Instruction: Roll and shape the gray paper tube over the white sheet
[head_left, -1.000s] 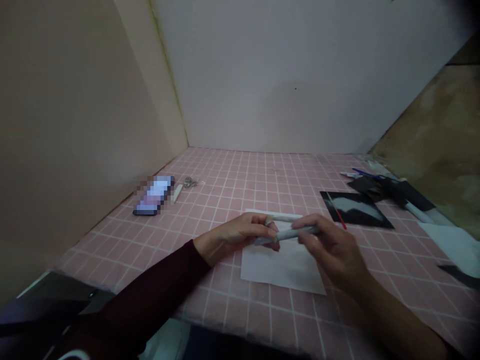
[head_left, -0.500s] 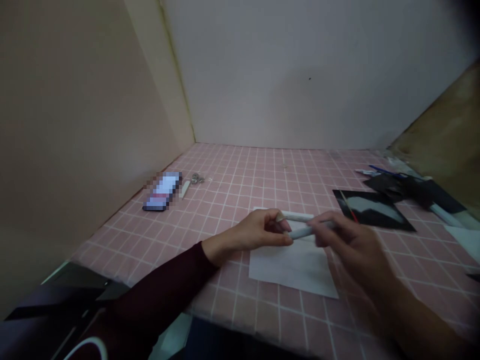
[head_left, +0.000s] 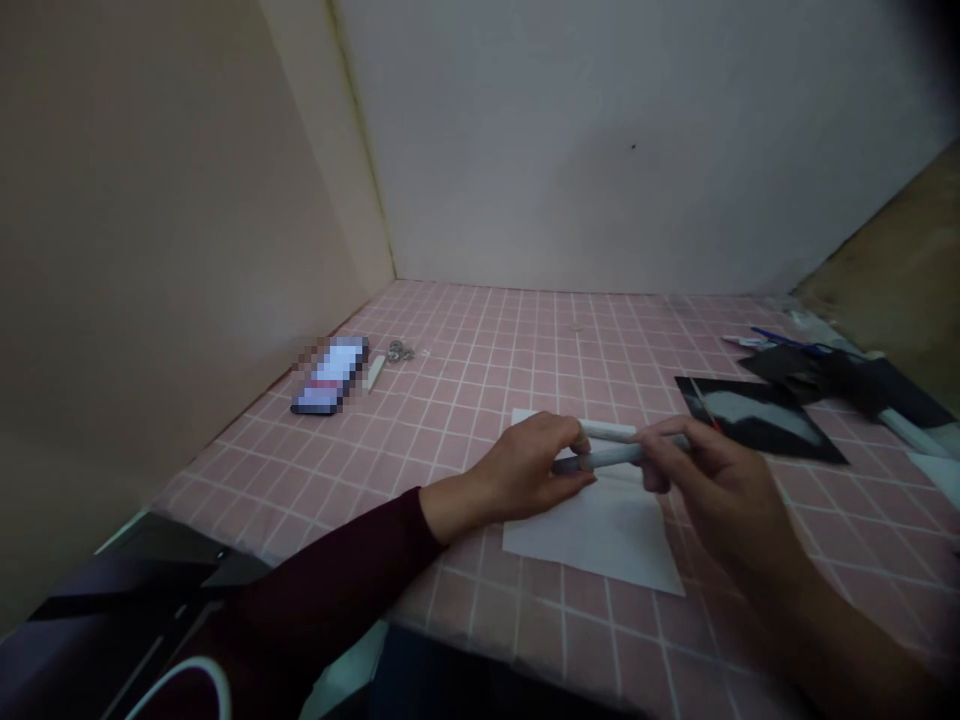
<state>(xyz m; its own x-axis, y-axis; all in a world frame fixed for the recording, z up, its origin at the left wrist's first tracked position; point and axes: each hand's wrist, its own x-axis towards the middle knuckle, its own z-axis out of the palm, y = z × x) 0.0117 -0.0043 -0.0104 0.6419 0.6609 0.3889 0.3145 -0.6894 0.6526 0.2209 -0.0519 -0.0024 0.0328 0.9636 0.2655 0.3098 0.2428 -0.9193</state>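
A slim whitish stick [head_left: 613, 455] with a greyer left end spans the gap between my hands, held roughly level over a sheet of white paper [head_left: 592, 535]. My left hand [head_left: 536, 460] is closed in a loose pinch around its grey end, fingers curled above and thumb below. With bunched fingertips, my right hand [head_left: 701, 470] grips the stick farther right. Just above it runs a second pale, narrow strip [head_left: 609, 432] between the fingertips of both hands. Whether that is another stick or the paper's edge, I cannot tell.
A phone [head_left: 330, 375] lies at the left beside a small white strip [head_left: 376, 374] and little metal pieces [head_left: 400, 351]. To the right are a black sheet with a pale patch [head_left: 765, 418], a thin red-tipped brush or stick [head_left: 705, 402] and dark scraps [head_left: 784, 370].
The stick has slid leftward through my left hand, so its grey end shows past the fingers. Both hands stay over the paper; the view has shifted slightly.
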